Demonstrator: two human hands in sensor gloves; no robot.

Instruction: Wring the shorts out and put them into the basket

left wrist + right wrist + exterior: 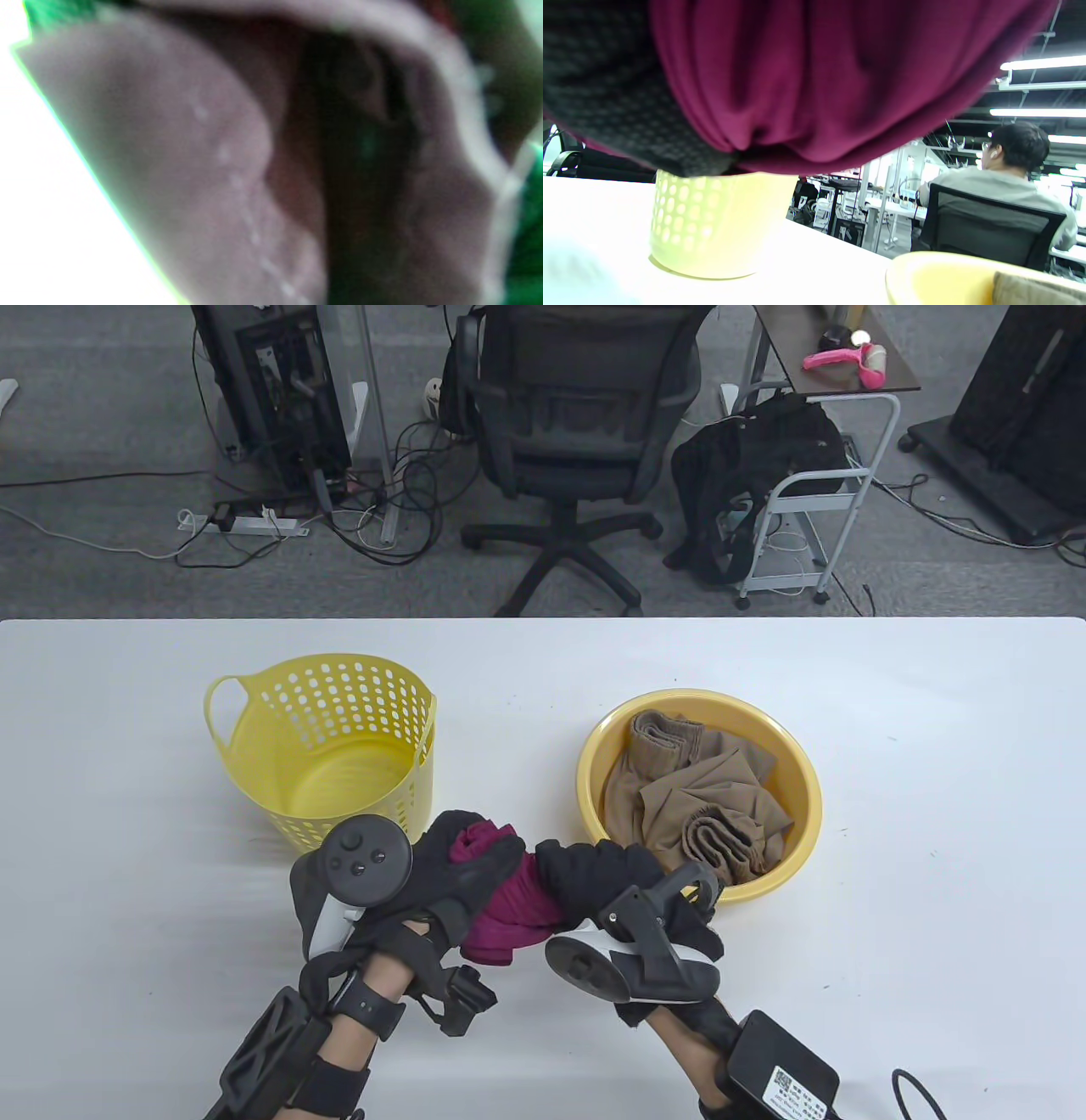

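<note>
Maroon shorts (513, 912) are bunched into a twisted roll just above the table's front edge. My left hand (462, 865) grips their left end and my right hand (607, 874) grips their right end, fingers curled round the cloth. The same maroon cloth (814, 80) fills the top of the right wrist view, with a gloved finger (602, 89) beside it. The perforated yellow basket (339, 746) stands behind my left hand and holds nothing; it shows again as a pale basket (712, 224). The left wrist view is a blur of cloth (237, 161).
A yellow basin (797, 789) to the right of the basket holds crumpled tan clothes (696, 797); its rim (937, 267) shows at the right wrist view's bottom. Beyond the table's far edge stand an office chair (577, 415) and a white cart (814, 492). A person (1014, 178) sits far behind.
</note>
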